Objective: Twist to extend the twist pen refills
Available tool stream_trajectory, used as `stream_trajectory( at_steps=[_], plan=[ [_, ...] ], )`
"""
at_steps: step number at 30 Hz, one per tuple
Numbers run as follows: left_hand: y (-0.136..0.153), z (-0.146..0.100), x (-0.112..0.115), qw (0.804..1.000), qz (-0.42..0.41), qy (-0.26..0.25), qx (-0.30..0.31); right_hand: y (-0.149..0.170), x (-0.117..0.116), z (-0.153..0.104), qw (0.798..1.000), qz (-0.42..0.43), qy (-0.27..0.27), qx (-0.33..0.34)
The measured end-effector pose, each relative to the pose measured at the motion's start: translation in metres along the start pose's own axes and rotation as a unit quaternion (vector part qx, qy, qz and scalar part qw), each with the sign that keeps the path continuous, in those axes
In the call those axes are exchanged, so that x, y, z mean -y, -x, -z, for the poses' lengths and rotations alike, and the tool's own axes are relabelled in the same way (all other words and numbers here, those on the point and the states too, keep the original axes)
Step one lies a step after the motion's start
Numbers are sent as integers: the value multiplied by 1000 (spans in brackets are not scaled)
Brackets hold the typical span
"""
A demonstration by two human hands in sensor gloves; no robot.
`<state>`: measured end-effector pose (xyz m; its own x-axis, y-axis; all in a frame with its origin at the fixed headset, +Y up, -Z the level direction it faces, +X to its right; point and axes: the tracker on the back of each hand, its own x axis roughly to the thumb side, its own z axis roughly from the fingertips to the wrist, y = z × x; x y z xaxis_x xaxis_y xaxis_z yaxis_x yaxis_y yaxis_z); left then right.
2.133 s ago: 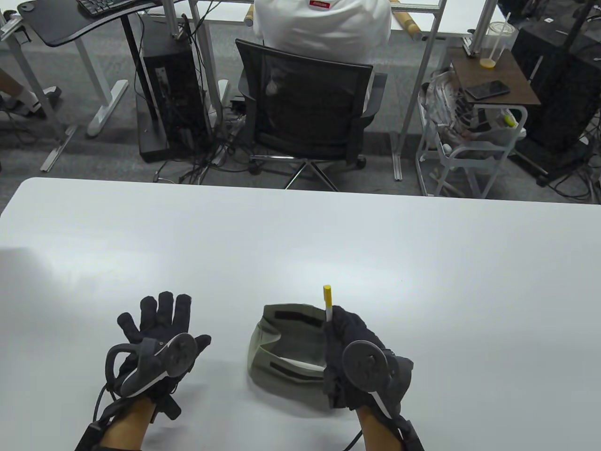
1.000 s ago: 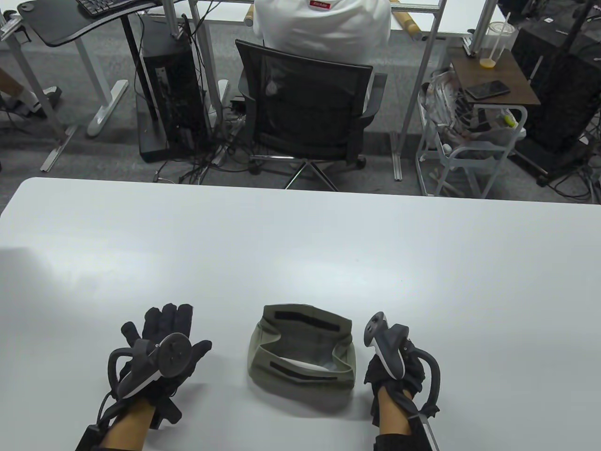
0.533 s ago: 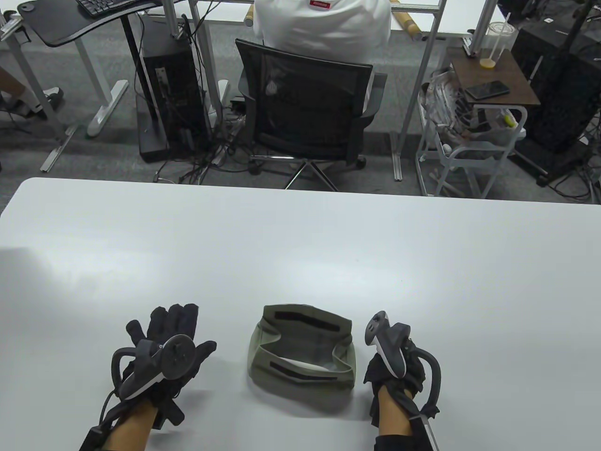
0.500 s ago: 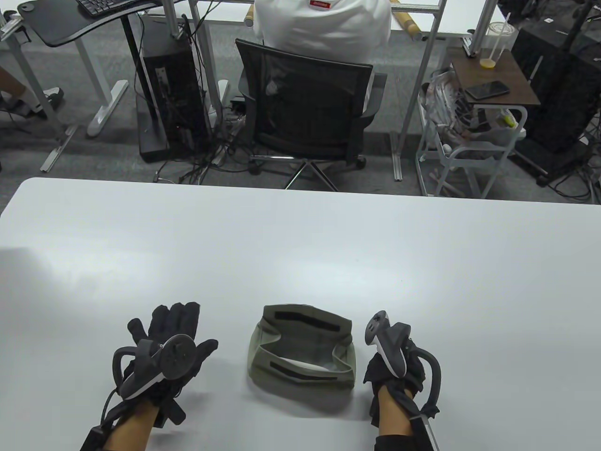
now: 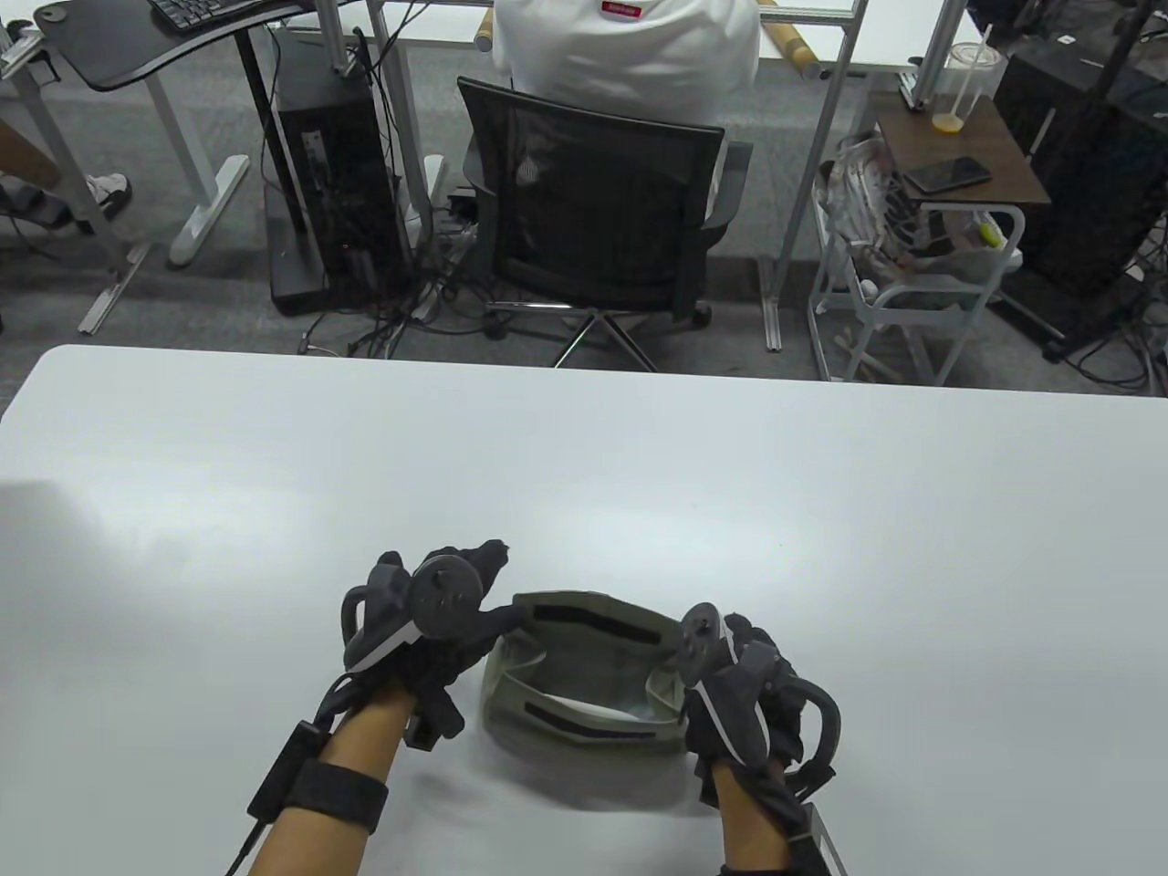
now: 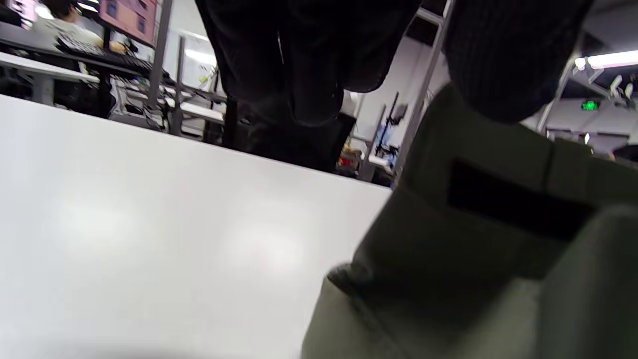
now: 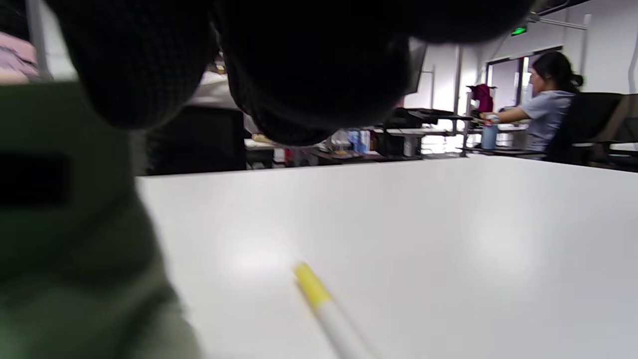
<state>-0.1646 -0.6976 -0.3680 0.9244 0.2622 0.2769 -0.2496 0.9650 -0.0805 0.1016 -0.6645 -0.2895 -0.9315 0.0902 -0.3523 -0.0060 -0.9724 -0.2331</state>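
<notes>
Near the table's front edge, your right hand touches the right end of the olive pouch; whether its fingers grip is hidden, and the yellow-capped pen lies just beside it. Your left hand is at the pouch's far left corner, thumb touching the rim, other fingers loosely curled on nothing.

White table w/ rounded corners fills the lower half of the table view. Beyond its far edge: black mesh office chair on castors, someone in a white shirt seated in it, back to cam. Left of chair, black PC tower on the floor w/ tangled cables by its base. Right: white trolley, its wooden top holding a phone & a plastic cup, prob. orange juice at the bottom. Keyboard on a black desk, top left.
</notes>
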Motion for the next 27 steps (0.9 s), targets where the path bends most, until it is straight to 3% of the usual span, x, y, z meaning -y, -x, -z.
stream_trajectory(
  at_steps=[2, 5, 11, 18, 22, 24, 27],
  plan=[
    [-3, 6, 7, 1000, -4, 13, 1, -12, 7, -8, 999, 30, 27, 31],
    [-6, 9, 13, 1000, 2, -9, 1, -30, 9, -18, 992, 63, 59, 87],
    [-8, 7, 16, 1000, 22, -22, 5, -63, -13, -26, 980, 51, 64, 181],
    [-7, 7, 16, 999, 32, -28, 1, -73, -40, -26, 961, 2, -50, 273],
    [-6, 8, 18, 999, 33, -26, -5, -74, -56, -27, 953, -34, -109, 280],
    [-6, 9, 18, 999, 33, -24, -8, -76, -66, -28, 945, -63, -173, 271],
    [-6, 9, 18, 999, 34, -21, -10, -78, -72, -31, 940, -77, -181, 279]
  ],
)
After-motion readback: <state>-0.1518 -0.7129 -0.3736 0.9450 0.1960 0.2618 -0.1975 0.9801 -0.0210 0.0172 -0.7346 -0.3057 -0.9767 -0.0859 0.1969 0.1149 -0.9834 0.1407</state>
